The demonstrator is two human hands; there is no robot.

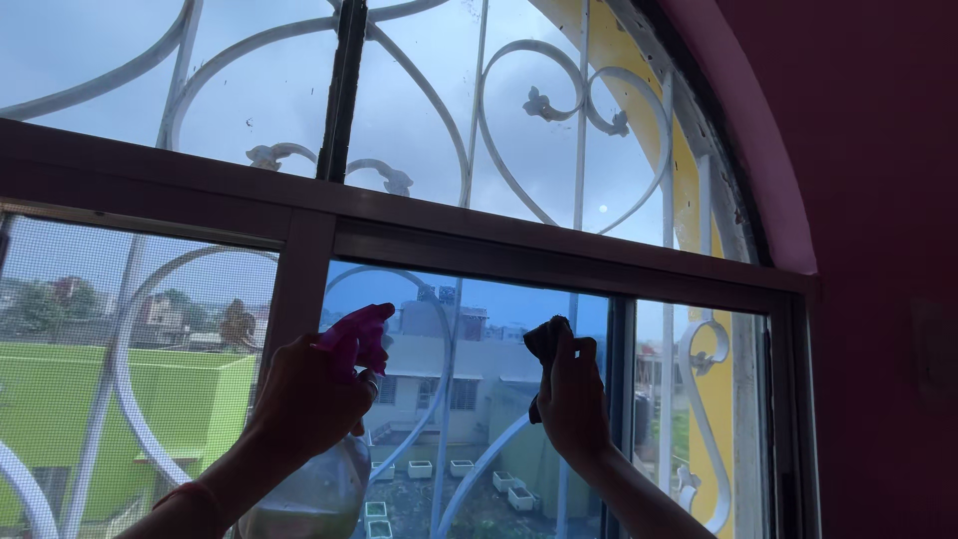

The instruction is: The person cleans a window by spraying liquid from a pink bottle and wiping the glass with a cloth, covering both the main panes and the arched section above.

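Head view: left hand grips a spray bottle, right hand presses a dark cloth on the window pane; upper glass looks speckled, unwiped.

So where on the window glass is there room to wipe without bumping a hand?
The pane is bare between the spray bottle in the left hand and the cloth in the right hand. It is also bare low down beneath the cloth. Near both hands it is crowded.
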